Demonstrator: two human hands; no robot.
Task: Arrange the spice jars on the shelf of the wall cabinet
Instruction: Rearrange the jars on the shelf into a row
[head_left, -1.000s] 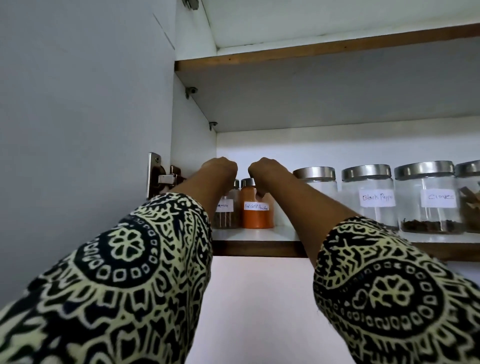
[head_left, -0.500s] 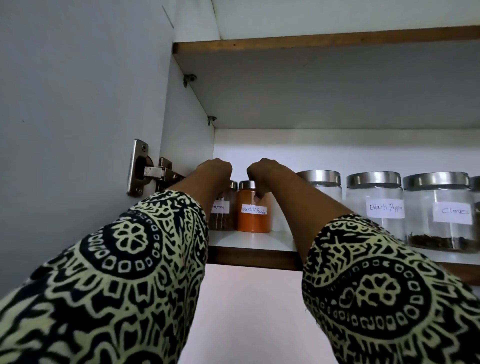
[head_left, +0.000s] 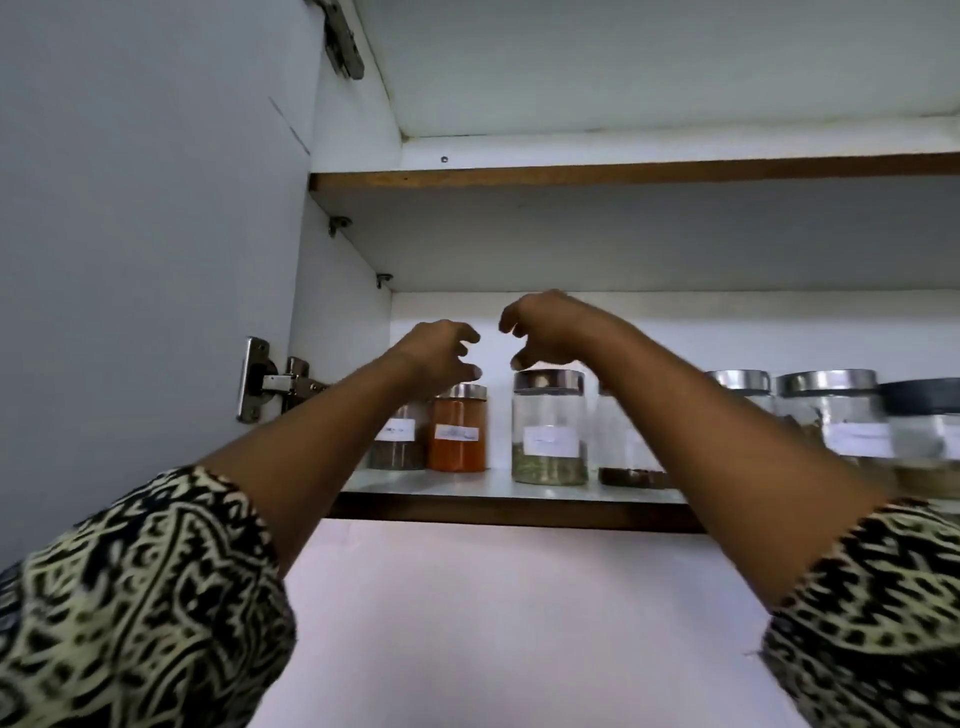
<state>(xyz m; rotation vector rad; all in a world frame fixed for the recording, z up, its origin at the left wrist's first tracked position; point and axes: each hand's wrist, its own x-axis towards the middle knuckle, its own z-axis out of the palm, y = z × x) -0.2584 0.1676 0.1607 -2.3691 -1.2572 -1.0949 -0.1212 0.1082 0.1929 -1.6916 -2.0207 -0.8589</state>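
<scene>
Head view: your left hand (head_left: 439, 353) hovers just above the orange jar (head_left: 457, 434), your right hand (head_left: 550, 330) up-right of it; all fingers (head_left: 464, 332) loosely curled, gripping nothing.

— What colours are you reading on the feed?

— I see the orange jar (head_left: 457, 434) plainest: bright orange fill, silver lid, white label. Just left of it the brown jar (head_left: 397, 441) holds a dull brown. Just right of it the green jar (head_left: 549, 431) is clear glass with a pale green layer at the bottom.

— And farther right of it?

— I make out more silver lids, then a black lid (head_left: 922, 397) farthest out. Below it the shelf (head_left: 493, 512) is white with a brown edge. The left sleeve (head_left: 140, 597) and right sleeve (head_left: 872, 623) are black with a cream paisley print.
</scene>
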